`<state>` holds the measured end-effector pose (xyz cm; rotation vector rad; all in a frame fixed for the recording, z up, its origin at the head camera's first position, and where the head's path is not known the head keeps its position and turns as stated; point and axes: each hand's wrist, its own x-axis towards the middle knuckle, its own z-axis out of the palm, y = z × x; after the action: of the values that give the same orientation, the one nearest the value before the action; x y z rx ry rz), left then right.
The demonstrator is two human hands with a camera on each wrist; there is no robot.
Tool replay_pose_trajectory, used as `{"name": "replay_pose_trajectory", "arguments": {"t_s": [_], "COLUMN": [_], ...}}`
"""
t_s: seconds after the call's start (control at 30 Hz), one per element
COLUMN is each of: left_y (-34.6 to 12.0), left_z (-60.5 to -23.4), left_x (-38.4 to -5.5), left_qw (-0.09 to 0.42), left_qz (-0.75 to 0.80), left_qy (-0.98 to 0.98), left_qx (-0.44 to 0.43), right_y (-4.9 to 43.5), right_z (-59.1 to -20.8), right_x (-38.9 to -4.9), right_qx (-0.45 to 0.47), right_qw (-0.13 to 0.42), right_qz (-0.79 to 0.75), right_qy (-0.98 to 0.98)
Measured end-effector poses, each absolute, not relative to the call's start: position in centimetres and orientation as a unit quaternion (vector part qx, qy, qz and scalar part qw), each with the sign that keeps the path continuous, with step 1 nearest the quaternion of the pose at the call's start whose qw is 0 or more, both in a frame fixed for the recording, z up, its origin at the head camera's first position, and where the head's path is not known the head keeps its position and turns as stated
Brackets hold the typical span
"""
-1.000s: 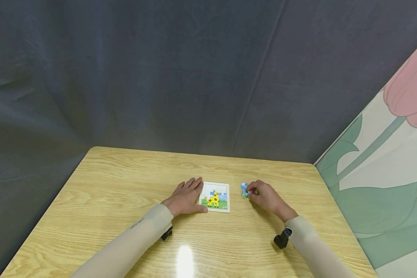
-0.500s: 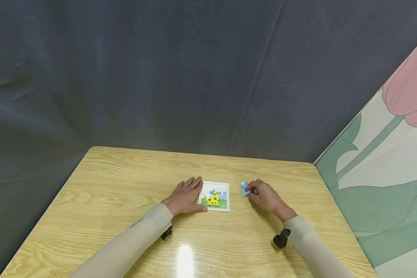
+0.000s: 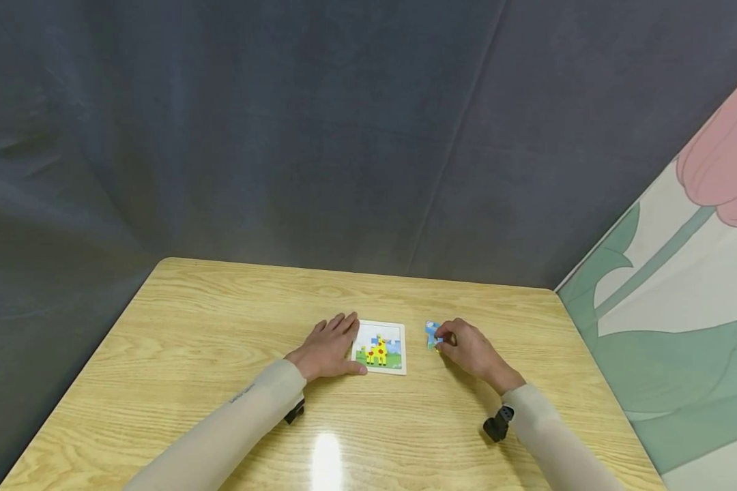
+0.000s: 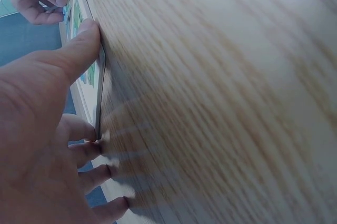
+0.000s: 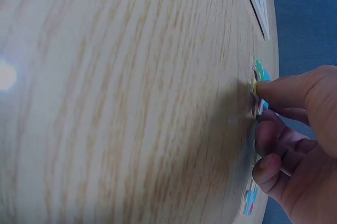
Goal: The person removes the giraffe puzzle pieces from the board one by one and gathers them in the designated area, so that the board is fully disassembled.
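White-framed square giraffe jigsaw board (image 3: 388, 331) flat on wood-grain table (image 3: 252, 293), left hand (image 3: 330, 349) spread against the board's left edge, right hand (image 3: 471, 349) right of the board, pinching a multicoloured jigsaw piece (image 5: 260, 70)

"What clothing shows?"

"Two long, pale beige sleeves: the left sleeve (image 3: 221, 436) and the right sleeve (image 3: 555, 436) match in colour, each reaching the wrist."

"Any markings?"

"Small dark lettering (image 3: 242, 393) along the left sleeve, too small to read."

"And at the wrists?"

"A blocky black device (image 3: 499, 424) at the right one, and a second black device (image 3: 295, 412) at the left, partly hidden. The left hand (image 3: 328, 350) and right hand (image 3: 474, 351) are bare."
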<state>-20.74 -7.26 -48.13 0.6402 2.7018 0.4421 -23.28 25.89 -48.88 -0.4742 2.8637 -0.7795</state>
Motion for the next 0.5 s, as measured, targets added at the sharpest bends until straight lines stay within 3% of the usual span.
{"name": "replay_pose_trajectory", "arguments": {"t_s": [0.5], "left_y": [-7.24], "left_z": [-48.55], "left_x": [-20.93], "left_qw": [0.157], "left_qz": [0.147], "left_qy": [0.950], "left_qx": [0.225], "right_y": [25.87], "right_z": [-49.18], "right_x": [-23.21], "right_qx": [-0.161], "right_qw": [0.051], "right_qz": [-0.260], "right_qy": [0.951]}}
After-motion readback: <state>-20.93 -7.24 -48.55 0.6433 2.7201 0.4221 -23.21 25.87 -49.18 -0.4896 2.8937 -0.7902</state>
